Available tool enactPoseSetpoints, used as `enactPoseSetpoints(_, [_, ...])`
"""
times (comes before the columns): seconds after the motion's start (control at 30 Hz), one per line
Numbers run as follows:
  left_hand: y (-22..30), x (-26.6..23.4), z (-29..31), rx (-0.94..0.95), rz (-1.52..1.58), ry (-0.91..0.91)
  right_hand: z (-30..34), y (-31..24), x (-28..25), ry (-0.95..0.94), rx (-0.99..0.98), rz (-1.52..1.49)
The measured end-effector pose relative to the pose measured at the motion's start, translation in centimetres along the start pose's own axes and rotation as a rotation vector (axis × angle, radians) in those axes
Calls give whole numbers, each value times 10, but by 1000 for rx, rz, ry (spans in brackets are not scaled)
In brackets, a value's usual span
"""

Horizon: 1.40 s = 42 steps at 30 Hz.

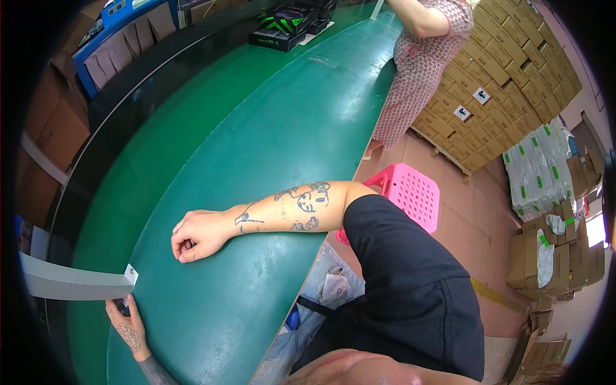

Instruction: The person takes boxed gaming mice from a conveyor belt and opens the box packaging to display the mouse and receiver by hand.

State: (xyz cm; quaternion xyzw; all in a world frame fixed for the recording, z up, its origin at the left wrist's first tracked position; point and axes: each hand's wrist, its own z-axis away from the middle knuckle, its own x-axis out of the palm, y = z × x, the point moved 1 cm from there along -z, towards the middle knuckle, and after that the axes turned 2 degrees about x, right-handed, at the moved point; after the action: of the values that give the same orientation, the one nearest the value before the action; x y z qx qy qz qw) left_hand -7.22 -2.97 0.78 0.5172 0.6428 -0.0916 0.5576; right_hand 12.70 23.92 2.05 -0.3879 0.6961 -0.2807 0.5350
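My right hand [202, 236] rests on the green tabletop [256, 141]; its fingers are loosely curled toward the thumb, and I see nothing in them. The tattooed forearm lies across the tabletop. Lower left, my left hand [130, 330] is at the end of a grey metal post [77, 280]. Its thumb and fingers stretch up apart, the thumb at the post's foot plate. Part of its fingertips is hidden at the post, and the small dark area between them cannot be made out.
Black boxes with green markings [282, 27] sit at the far end. A person in a patterned dress [420, 70] stands at the far right edge. A pink stool [410, 196] is on the floor, with stacked cartons [507, 77] beyond. A blue bin [119, 38] stands far left.
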Motion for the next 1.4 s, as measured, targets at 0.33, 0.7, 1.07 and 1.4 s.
enactPoseSetpoints(0.33, [21, -4, 16, 208, -287, 147, -3, -1, -1, -4, -13, 14])
enactPoseSetpoints(0.7, [138, 5, 271, -413, 123, -592, -2, -3, 2, -39, -52, 64])
enactPoseSetpoints(1.07, [74, 69, 296, -661, 408, -416, 1, 2, -1, 83, -10, 24])
enactPoseSetpoints(1.4, [39, 118, 269, -883, 630, -390, 12, -20, 5, 78, 107, -111])
